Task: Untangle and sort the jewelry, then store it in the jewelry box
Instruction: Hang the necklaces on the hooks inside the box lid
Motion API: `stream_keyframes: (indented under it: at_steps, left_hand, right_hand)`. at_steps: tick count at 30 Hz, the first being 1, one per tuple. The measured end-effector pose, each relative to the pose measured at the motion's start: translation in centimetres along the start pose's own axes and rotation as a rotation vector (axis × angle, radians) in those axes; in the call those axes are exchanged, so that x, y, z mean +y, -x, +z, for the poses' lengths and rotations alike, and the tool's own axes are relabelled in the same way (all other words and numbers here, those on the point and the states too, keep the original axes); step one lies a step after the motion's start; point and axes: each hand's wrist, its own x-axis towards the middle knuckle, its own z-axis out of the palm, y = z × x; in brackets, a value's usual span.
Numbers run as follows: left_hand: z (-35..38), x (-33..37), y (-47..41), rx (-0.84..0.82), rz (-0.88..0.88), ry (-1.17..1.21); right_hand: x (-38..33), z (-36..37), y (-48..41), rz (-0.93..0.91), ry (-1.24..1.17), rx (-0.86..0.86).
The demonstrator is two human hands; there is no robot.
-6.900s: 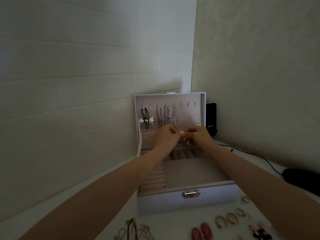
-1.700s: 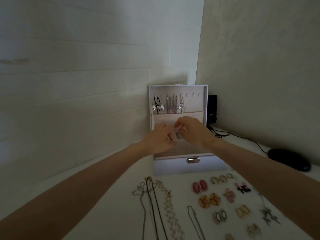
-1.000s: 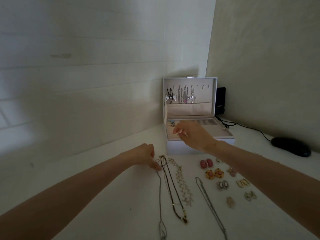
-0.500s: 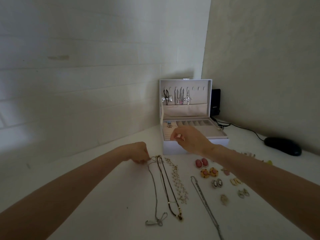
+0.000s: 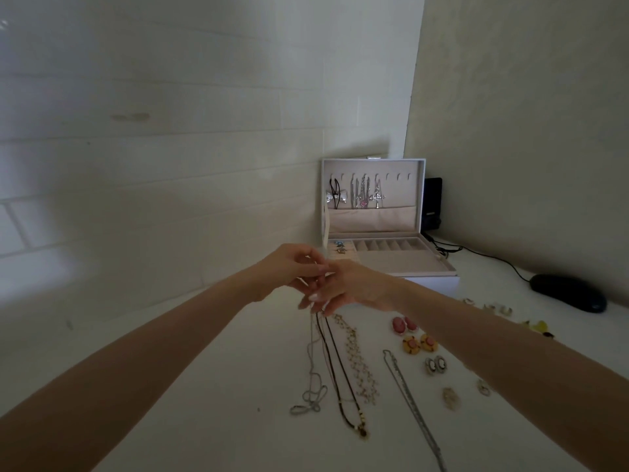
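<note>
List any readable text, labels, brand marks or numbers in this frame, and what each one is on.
Black device behind the jewelry box: one small pale mark on its front, too small to read.
Nothing else readable: no lettering shows on the jewelry box, on the silver chain that the left hand pinches, or on the black oval object to the right.

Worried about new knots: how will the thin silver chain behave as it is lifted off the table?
Likely floppy: the silver chain hangs slack below the left hand and right hand, its end pooled on the table. Probably light, being so thin. It may snag the black cord lying beside it.
</note>
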Motion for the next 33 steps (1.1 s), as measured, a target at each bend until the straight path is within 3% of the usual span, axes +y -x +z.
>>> stream_keyframes:
  at_steps: [4, 6, 10, 13, 18, 26, 33]
  left_hand:
    - [0.3, -0.5, -0.4, 0.159, 0.141, -0.009]
    - [0.3, -0.8, -0.4, 0.179, 0.122, 0.024]
    - [-0.2, -2.1, -0.1, -0.078, -0.019, 0.061]
    - [-0.2, -2.6, 0.2, -0.271, -0.079, -0.119]
    - [0.2, -3.4, 0.2, -0.392, -0.145, -0.316]
    - [-0.2, -3.3, 0.1, -0.303, -0.136, -0.211]
    - [0.4, -1.2, -1.1, -0.148, -0.172, 0.150]
  right_hand:
    - [0.0, -0.8, 0.2, 0.000, 0.001, 0.058]
    - [-0.2, -1.3, 0.4, -0.025, -0.075, 0.057]
    - [-0.8, -1.7, 0.5, -0.103, -0.227, 0.073]
    - [-1.3, -1.9, 0.6, -0.140, -0.270, 0.098]
    - [-2.2, -2.5, 0.6, -0.220, -0.400, 0.208]
    - [-2.7, -5.1, 0.6, -0.339, -0.541, 0.429]
    - [-2.1, -7.4, 0.4, -0.192, -0.320, 0.589]
